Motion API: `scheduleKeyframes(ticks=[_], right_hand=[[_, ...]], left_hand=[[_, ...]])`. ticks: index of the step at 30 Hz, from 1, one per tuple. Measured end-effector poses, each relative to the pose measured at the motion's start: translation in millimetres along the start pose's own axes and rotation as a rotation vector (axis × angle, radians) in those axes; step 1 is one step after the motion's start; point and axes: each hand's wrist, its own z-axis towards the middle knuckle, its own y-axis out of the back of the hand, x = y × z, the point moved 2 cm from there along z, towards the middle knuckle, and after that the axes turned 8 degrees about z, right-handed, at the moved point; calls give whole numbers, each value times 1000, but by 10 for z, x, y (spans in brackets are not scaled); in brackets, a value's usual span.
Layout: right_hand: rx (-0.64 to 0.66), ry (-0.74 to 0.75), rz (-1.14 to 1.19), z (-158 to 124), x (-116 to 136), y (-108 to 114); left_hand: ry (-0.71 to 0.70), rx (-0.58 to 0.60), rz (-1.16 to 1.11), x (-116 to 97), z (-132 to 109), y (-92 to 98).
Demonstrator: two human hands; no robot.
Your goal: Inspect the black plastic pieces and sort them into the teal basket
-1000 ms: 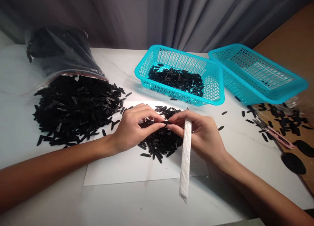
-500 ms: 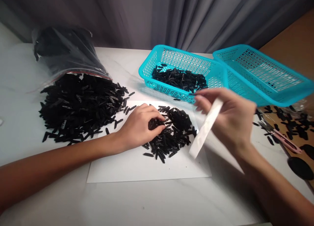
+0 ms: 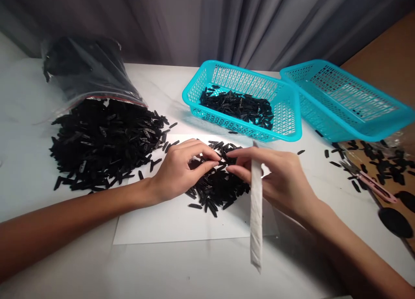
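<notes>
The left hand [image 3: 180,167] rests by a small heap of black pieces [image 3: 220,191] on a white sheet [image 3: 181,227], its thumb and first finger almost touching — I cannot tell if a piece is pinched between them. The right hand [image 3: 282,173] is just across from it, with a long white stick [image 3: 256,217] held in it and hanging down toward the near side. Its thumb and first finger are a bit apart, over the same heap. On the left, a much bigger pile [image 3: 103,147] of black bits spreads out from the mouth of a clear plastic bag [image 3: 87,69]. Behind the small heap sits a blue basket [image 3: 287,117] with many black bits in it. Another blue basket [image 3: 330,85] stands to its right. Pink-handled scissors [image 3: 378,186] lie near more loose black bits.
</notes>
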Motion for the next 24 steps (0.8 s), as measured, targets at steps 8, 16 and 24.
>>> scheduleKeyframes(ticks=[8, 16, 24], right_hand=[[32, -127, 135, -30, -98, -126], [6, -181, 157, -30, -67, -101], [9, -195, 179, -36, -101, -107]], left_hand=[[66, 64, -76, 22, -10, -20], [45, 67, -20, 38, 0, -17], [62, 28, -10, 25, 14, -21]])
